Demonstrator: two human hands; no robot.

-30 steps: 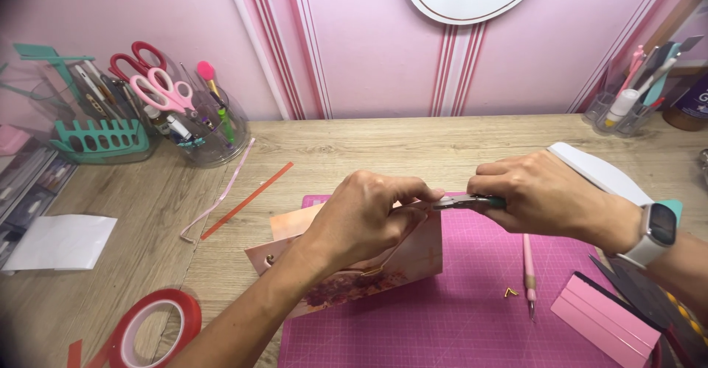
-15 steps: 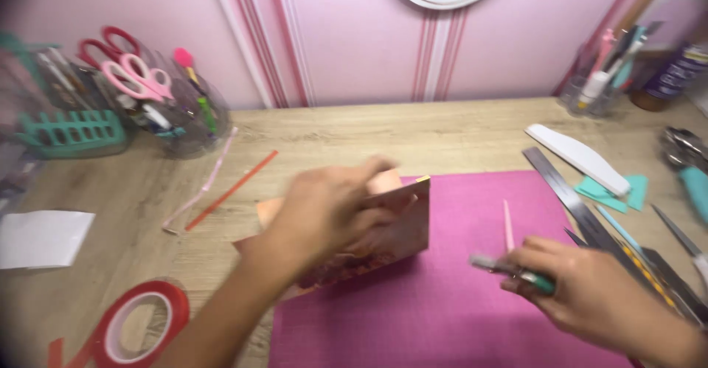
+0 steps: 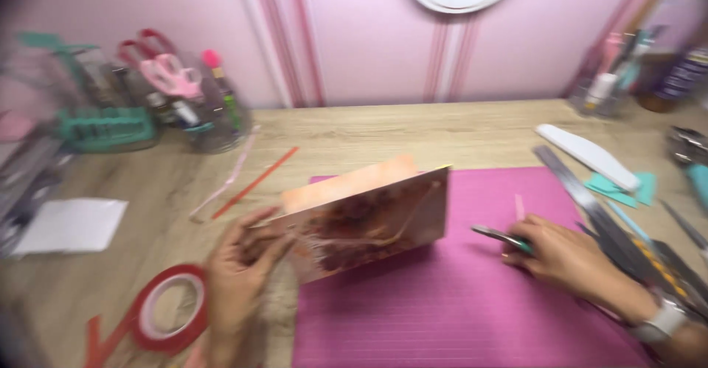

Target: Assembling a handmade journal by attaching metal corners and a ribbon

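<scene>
The left hand (image 3: 240, 276) pinches the printed box (image 3: 365, 224) at its left end, over the pink mat (image 3: 457, 301). Right of the box, the right hand (image 3: 564, 254) grips a small tool (image 3: 500, 237).

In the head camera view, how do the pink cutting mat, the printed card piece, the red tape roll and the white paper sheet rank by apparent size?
Largest to smallest as they look:
1. Pink cutting mat
2. Printed card piece, held by the left hand
3. Red tape roll and white paper sheet: they look about alike, and the roll is nearer the camera, so unranked.
</scene>
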